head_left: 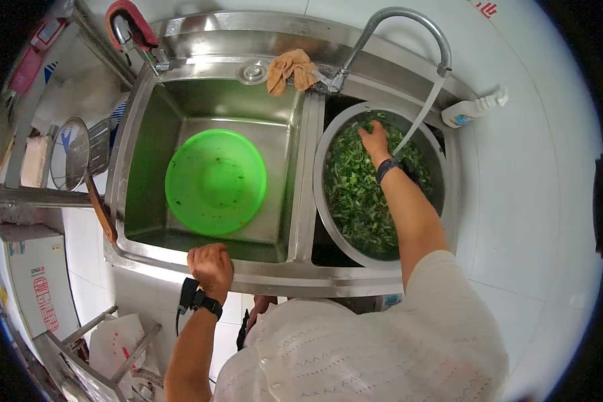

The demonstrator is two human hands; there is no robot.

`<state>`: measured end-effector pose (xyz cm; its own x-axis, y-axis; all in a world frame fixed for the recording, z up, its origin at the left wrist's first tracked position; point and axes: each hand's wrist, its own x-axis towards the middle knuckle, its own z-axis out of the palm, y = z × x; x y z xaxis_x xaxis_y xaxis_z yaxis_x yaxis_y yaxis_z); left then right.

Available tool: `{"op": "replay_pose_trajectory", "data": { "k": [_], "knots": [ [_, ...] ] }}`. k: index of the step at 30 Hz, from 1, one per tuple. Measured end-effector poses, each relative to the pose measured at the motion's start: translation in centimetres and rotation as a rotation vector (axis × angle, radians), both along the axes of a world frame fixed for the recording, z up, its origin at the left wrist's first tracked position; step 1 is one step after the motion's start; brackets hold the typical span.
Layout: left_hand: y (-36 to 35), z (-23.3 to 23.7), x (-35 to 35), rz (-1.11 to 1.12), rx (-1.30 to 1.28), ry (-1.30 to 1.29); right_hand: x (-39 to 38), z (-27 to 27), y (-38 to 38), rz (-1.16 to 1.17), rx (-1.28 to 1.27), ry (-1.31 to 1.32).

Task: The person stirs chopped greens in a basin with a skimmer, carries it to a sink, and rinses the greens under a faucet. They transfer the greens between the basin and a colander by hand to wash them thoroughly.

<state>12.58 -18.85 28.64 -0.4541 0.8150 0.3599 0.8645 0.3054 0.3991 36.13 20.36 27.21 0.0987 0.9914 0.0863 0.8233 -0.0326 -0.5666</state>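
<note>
The sink's [303, 201] right basin holds a metal bowl [322, 201] of chopped greens [355, 197], with the right hand [375, 142] in them, fingers loosely open. The left basin holds a green bowl [216, 181]. The left hand [211, 266] grips the sink's front rim.

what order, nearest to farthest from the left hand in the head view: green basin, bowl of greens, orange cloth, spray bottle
From the left hand on the front edge of the sink:
1. green basin, left sink, straight ahead
2. bowl of greens, right sink
3. orange cloth, back ledge
4. spray bottle, far right counter
</note>
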Motion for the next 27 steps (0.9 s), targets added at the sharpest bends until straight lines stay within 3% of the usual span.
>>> {"op": "replay_pose_trajectory", "data": {
  "k": [2,3,4,6,8,12,18,21,22,24,27],
  "knots": [
    [0.0,0.0,-0.1,-0.003,-0.022,0.012,-0.5,-0.8,0.3,0.358,-0.457,0.009],
    [-0.1,-0.1,0.0,-0.007,-0.036,0.019,-1.3,0.3,-1.8,0.439,-0.438,-0.275],
    [-0.2,-0.2,0.0,-0.018,-0.043,0.019,-1.5,-0.9,-2.5,0.492,-0.454,-0.421],
    [-0.1,-0.5,0.0,-0.002,0.009,0.012,-2.5,2.1,-6.9,0.62,-0.556,-0.658],
    [-0.2,-0.4,0.0,-0.021,0.003,0.008,-1.2,2.8,-10.5,0.82,-0.432,-0.864],
    [-0.2,-0.3,0.1,-0.025,-0.006,0.038,4.4,3.2,-14.7,0.955,-0.178,-0.931],
    [-0.3,-0.7,0.0,-0.006,-0.063,0.033,11.9,3.8,-14.3,0.822,-0.078,-1.011],
    [-0.3,-0.1,0.2,-0.016,-0.05,0.011,13.1,4.7,-12.4,0.456,-0.328,-0.747],
    [-0.2,-0.3,0.2,-0.013,-0.053,0.01,13.9,3.9,-11.1,0.46,-0.33,-0.747],
    [-0.2,-0.6,0.1,-0.012,-0.041,0.006,15.0,1.6,-8.1,0.243,-0.451,-0.185],
    [-0.1,-0.1,0.2,-0.028,-0.046,0.016,13.2,0.5,-5.2,0.18,-0.609,-0.137]
  ]
}}
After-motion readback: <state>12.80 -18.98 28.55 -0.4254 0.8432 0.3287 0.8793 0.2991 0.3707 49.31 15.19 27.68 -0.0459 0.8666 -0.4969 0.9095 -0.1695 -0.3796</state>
